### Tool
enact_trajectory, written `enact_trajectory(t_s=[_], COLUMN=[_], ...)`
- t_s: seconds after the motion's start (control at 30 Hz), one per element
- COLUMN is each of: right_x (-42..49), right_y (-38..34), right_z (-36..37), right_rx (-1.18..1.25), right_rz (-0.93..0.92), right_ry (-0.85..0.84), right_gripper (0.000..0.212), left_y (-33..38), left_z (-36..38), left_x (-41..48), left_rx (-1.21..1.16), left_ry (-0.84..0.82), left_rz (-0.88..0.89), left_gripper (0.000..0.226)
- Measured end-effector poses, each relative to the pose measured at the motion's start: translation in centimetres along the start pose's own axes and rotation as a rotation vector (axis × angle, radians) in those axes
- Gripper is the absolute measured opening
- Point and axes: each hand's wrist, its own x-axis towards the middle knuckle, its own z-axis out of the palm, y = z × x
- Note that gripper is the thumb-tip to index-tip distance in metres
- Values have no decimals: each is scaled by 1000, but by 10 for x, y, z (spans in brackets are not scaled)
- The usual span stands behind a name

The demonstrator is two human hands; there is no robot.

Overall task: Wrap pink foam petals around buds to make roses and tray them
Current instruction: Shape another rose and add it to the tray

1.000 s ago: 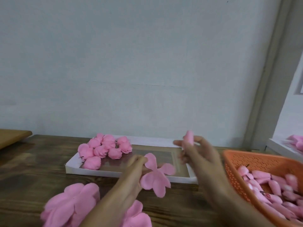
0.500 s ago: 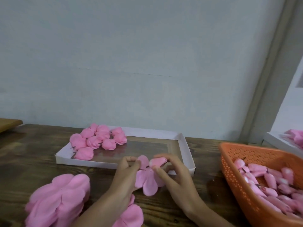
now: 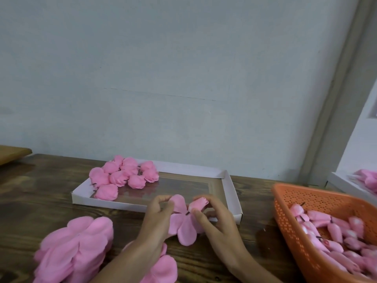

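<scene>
A dark wooden table (image 3: 51, 201) with strong grain runs across the lower view, its far edge against a pale grey-blue wall (image 3: 183, 68) — plain, with one faint horizontal line. A grey frame (image 3: 338, 99) slants up the right side. A lighter wooden board (image 3: 12, 153) shows at the far left edge. An orange perforated plastic basket (image 3: 285, 217) sits on the table's right end.

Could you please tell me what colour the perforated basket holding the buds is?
The basket is orange, clearest in the head view.
</scene>
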Motion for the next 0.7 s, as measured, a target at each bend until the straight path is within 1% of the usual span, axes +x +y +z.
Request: enact_trajectory(t_s=[0.07,0.17,0.23,0.33,0.43,0.5,0.57,0.63,0.7], right_x=[0,1,1,1,0,-1,-1,-2,-2], right_y=[1,4,4,5,5,5,7,9,9], right_z=[0,1,1,0,1,2,3,3,3], right_rx=[-9,-54,-72,-82,-149,-149,-157,-231,-256], right_rz=[-3,-23,-43,-57,-101,-92,-91,-144,-186], right_ry=[-6,-8,5,17,58,90,108,122,124], right_gripper=[20,11,10,16,24,26,26,25,24], left_y=[0,0,-2,-6,-8,-10,-11,-12,-12], left_z=[-1,-1,-1,-1,0,2,3,4,4], left_x=[-1,-3,-5,-3,0,-1,-3,-4,-5], left_rx=[-4,-13,5,41,45,39,25,-2,-26], left_ry=[-12,-40,-64,-69,-73,-86,-77,-66,-91], left_rz=[5,16,40,99,138,186,274,370,431], left_gripper=[11,9,9,20,33,29,17,6,11])
